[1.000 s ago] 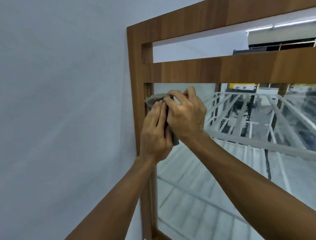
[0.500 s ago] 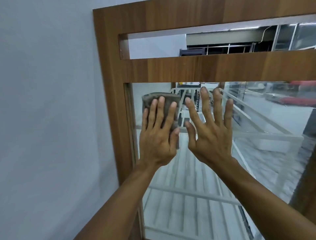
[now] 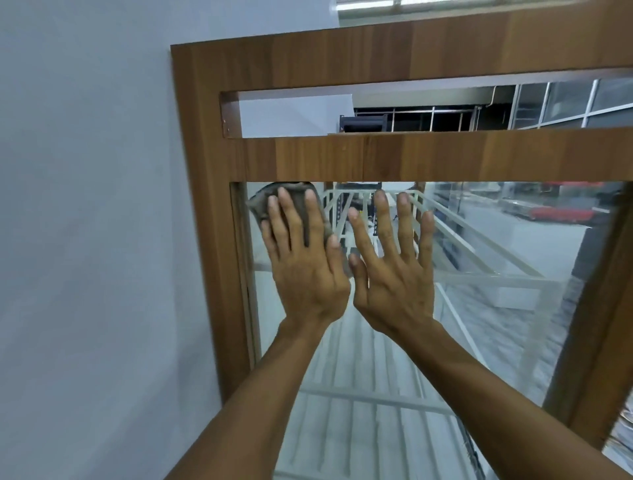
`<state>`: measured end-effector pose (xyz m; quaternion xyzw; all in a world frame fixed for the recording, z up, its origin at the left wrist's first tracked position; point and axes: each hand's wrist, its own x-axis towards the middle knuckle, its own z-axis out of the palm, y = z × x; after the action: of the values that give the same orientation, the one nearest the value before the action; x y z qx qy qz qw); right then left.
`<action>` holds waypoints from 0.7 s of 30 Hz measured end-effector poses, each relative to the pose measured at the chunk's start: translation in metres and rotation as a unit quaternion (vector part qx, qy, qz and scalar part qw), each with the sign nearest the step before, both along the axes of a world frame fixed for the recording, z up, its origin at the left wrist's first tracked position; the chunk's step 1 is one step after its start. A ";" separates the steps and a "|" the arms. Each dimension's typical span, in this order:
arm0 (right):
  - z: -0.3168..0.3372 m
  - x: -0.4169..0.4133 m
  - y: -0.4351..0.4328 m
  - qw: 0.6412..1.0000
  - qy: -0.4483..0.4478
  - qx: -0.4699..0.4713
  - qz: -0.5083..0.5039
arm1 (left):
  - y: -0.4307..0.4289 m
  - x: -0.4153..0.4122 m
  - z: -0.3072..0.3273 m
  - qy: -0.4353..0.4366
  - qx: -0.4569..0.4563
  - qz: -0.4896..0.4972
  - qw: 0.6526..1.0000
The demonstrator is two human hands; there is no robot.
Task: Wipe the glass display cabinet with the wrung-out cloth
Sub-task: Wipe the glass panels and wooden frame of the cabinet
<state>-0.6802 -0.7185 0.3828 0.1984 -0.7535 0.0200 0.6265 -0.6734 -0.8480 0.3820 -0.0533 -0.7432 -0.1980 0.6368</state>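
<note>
No legible text, label, brand, number or sign appears anywhere in the frame, including the reflections at upper right.

A plain pale grey wall point(image 3: 96, 222) fills the left side. Far off at upper right stand glazed partition panels with light frames point(image 3: 565, 102); a dark shelving rack point(image 3: 364, 122) sits beside them, and a bright ceiling strip light point(image 3: 376, 4) runs along the top.

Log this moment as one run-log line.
left hand: flat on grey cloth, top-left of glass pane | right hand: open, empty, beside it | wooden frame: untouched
</note>
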 end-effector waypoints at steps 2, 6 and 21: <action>0.001 0.001 0.004 1.000 0.011 0.005 0.023 | 0.005 -0.002 -0.005 0.006 -0.100 -0.030 0.994; 0.005 0.002 0.036 1.000 0.009 0.010 0.007 | -0.029 -0.003 -0.008 0.003 -0.083 0.006 0.997; 0.004 0.001 0.095 1.000 0.016 -0.014 -0.018 | 0.090 0.003 0.002 0.016 -0.073 -0.025 0.997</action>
<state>-0.6792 -0.6233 0.3866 0.1762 -0.7468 0.0157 0.6411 -0.6706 -0.7578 0.3837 -0.1211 -0.7436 -0.1584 0.6382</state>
